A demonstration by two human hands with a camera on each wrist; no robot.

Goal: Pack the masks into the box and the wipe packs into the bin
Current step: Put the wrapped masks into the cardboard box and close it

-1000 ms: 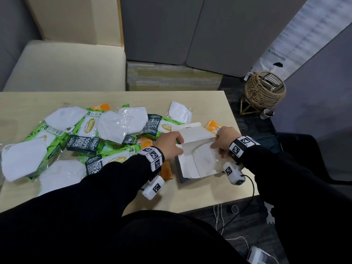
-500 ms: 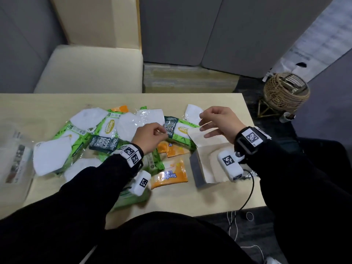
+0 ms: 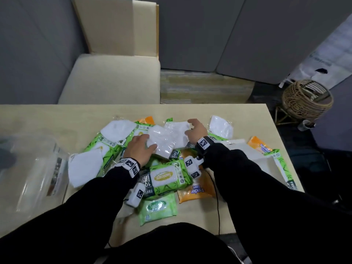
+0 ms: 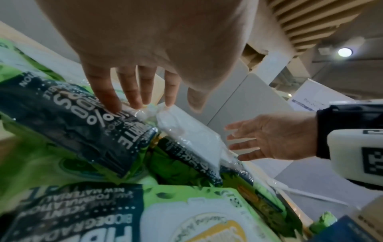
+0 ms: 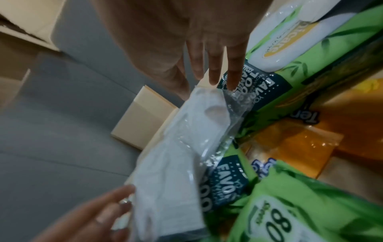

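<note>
Under both hands, the pale surface [image 3: 219, 115] carries everything, a loose heap of green and orange wipe packs [image 3: 167, 177] and bagged white masks spread across its middle. Off to the right of the fingers lies the white box [image 3: 245, 149], its flap up, partly hidden by the right sleeve; off to the left stands the clear bin [image 3: 32, 172], farther from either hand than the box is. Between the two hands lies the bagged mask [image 3: 167, 139] that seems to be the next thing to lift, resting on top of the wipe packs with its long axis running roughly from one hand to the other. At its near-left end the left hand [image 3: 140, 149] lies with fingers straight and spread, their tips touching the wrapper and the dark end of a green pack beside it. At its far-right end the right hand [image 3: 196, 131] is likewise wide, fingers [image 5: 215, 65] extended, tips at or just over the plastic edge; whether they press it I cannot tell. Neither hand holds anything. Since the mask spans the gap, both hands are about equally near, but the right one is nearer the box, so it looks better placed to carry the mask across.
</note>
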